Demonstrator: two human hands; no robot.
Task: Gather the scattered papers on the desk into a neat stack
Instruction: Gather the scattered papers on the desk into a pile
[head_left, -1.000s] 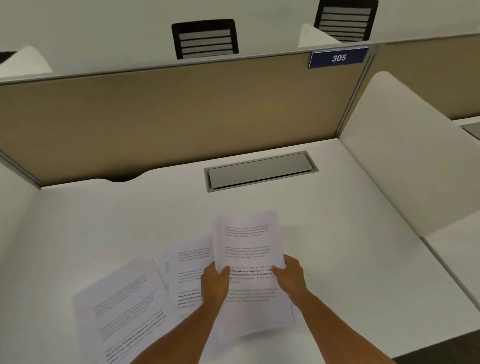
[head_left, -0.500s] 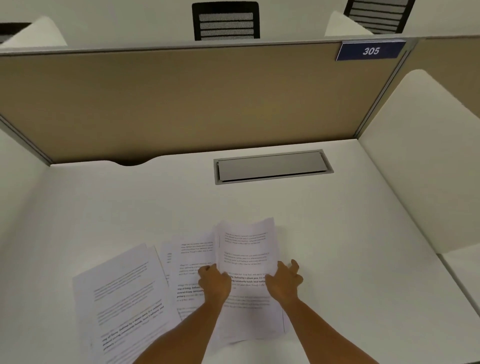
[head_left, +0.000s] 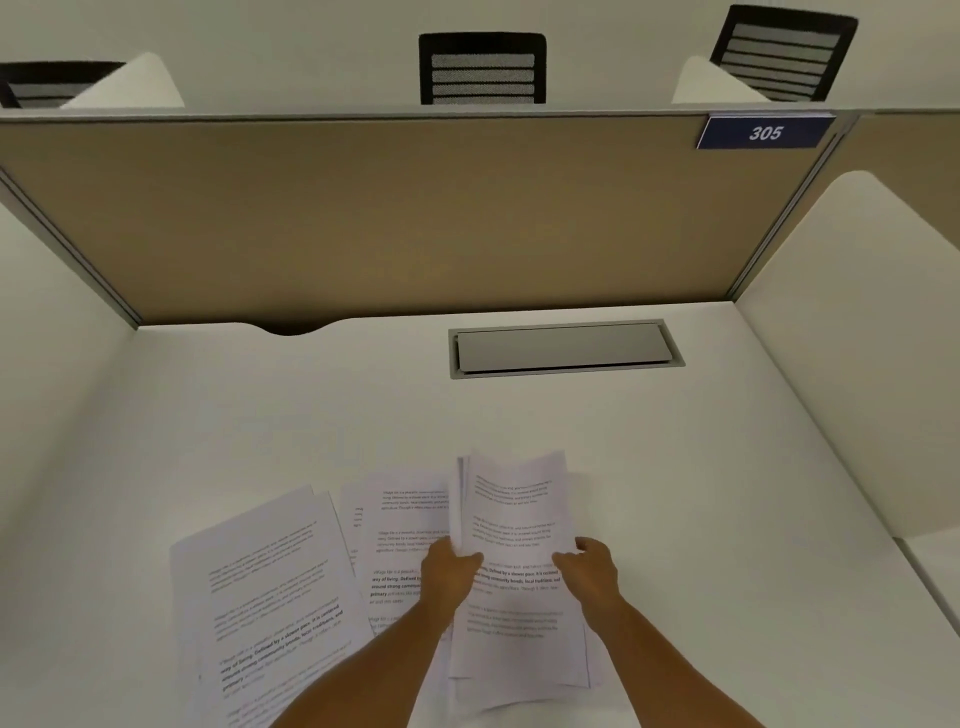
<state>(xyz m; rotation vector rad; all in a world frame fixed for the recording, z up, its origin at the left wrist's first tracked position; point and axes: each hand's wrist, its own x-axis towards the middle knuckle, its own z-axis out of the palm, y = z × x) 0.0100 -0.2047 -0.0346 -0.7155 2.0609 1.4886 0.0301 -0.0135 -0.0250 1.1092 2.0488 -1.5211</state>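
A small stack of printed white sheets (head_left: 511, 514) is held upright-tilted over the white desk (head_left: 260, 426), near the front centre. My left hand (head_left: 449, 577) pinches its left edge, thumb on top. My right hand (head_left: 589, 569) grips its right edge. A second printed sheet (head_left: 400, 525) lies flat just to the left, partly under the held stack. Further left lies a loose pile of printed sheets (head_left: 265, 597), skewed and running off the front edge of the view.
A grey cable-hatch lid (head_left: 563, 347) is set into the desk behind the papers. A tan partition (head_left: 389, 218) closes the back, with a blue sign 305 (head_left: 764, 133). White side dividers (head_left: 857, 338) stand left and right. Black chairs (head_left: 482, 67) show beyond.
My right hand has shifted from lying on the stack's face to gripping its right edge. The stack's left edge has lifted a little. The view has tilted up slightly.
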